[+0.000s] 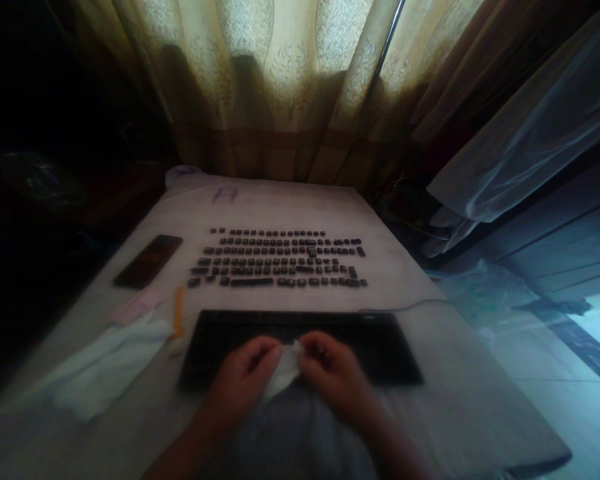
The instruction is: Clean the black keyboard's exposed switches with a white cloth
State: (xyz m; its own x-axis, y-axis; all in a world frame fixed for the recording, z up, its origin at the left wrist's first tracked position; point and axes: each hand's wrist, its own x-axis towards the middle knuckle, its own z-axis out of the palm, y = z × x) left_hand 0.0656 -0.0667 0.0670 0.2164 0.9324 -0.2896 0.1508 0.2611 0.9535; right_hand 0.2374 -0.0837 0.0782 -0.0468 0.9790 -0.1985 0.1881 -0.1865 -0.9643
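Head view, white wipe [285, 370] over the near edge of the keyboard [380, 340], pinched between left hand [243, 380] and right hand [333, 373], fingers of both clenched on it, keycaps [280, 260] in rows beyond the keyboard, phone [149, 261] and cloth [105, 367] left of it, all on the desk [455, 373]

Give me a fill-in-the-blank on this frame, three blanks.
The left hand and right hand pinch a tissue coloured ____.
The phone lies to the ____ of the loose keycaps.
The thin tool beside the keyboard is ____.
Missing: white; left; orange.
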